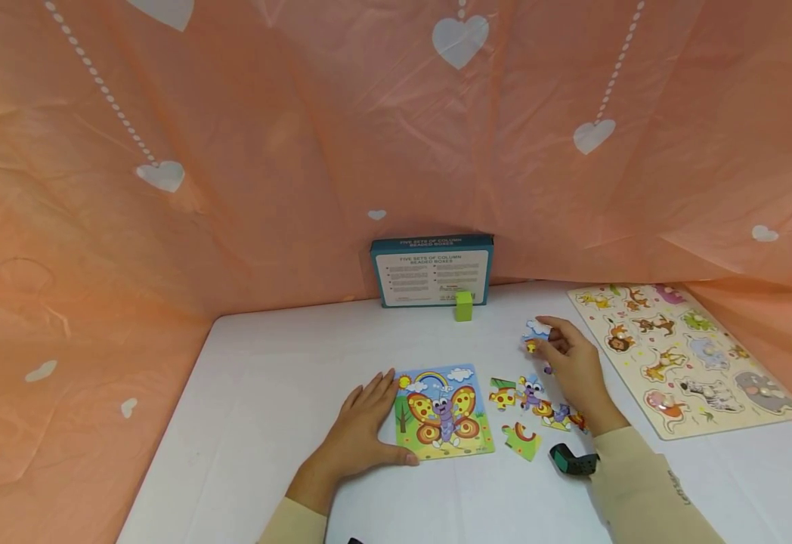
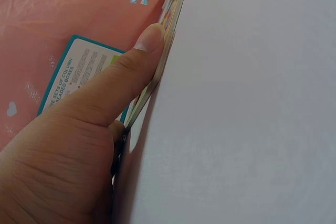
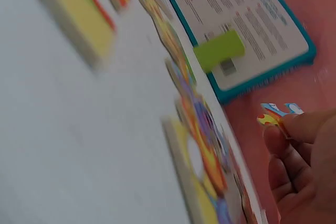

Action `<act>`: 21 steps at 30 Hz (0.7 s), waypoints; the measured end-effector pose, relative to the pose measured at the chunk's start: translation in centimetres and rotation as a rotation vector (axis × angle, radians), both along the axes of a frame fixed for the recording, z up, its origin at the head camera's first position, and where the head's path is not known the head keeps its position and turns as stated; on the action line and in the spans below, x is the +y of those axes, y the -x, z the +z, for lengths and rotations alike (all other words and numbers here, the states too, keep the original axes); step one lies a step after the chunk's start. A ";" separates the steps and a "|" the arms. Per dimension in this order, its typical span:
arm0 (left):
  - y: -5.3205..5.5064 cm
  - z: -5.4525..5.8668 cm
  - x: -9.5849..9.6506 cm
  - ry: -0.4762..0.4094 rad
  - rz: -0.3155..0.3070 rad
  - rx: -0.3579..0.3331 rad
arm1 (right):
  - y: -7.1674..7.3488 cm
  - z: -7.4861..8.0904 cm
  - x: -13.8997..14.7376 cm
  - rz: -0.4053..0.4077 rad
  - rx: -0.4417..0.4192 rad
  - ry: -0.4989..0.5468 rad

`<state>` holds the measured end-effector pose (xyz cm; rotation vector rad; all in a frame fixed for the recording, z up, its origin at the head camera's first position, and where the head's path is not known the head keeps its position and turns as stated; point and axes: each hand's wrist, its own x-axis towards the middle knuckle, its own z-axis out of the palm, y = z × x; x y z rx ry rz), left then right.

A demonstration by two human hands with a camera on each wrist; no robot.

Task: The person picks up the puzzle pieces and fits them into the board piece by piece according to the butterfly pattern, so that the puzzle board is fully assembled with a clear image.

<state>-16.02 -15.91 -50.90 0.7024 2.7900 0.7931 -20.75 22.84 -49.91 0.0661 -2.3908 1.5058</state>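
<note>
A square butterfly puzzle picture (image 1: 445, 414) lies flat on the table. My left hand (image 1: 363, 432) rests at its left side, fingers extended along the upper left edge. In the left wrist view the thumb (image 2: 123, 77) lies against the picture's edge. Above the table, my right hand (image 1: 573, 363) pinches a puzzle piece (image 1: 536, 332) with blue sky and white cloud. The right wrist view shows that piece between thumb and fingers, with a yellow, red-spotted part. Loose puzzle pieces (image 1: 521, 440) lie between the picture and my right forearm, some partly hidden by the hand.
A teal-edged box (image 1: 430, 273) leans at the back, a green block (image 1: 463, 307) in front of it. To the right lies an animal peg board (image 1: 691, 355). A dark strap-like object (image 1: 574, 461) is beside my right sleeve. Pink cloth hangs behind the white table (image 1: 267, 363).
</note>
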 end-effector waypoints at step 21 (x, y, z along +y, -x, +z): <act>0.1 -0.2 0.0 0.003 -0.003 0.005 | -1.5 1.1 -5.7 0.286 -0.209 0.172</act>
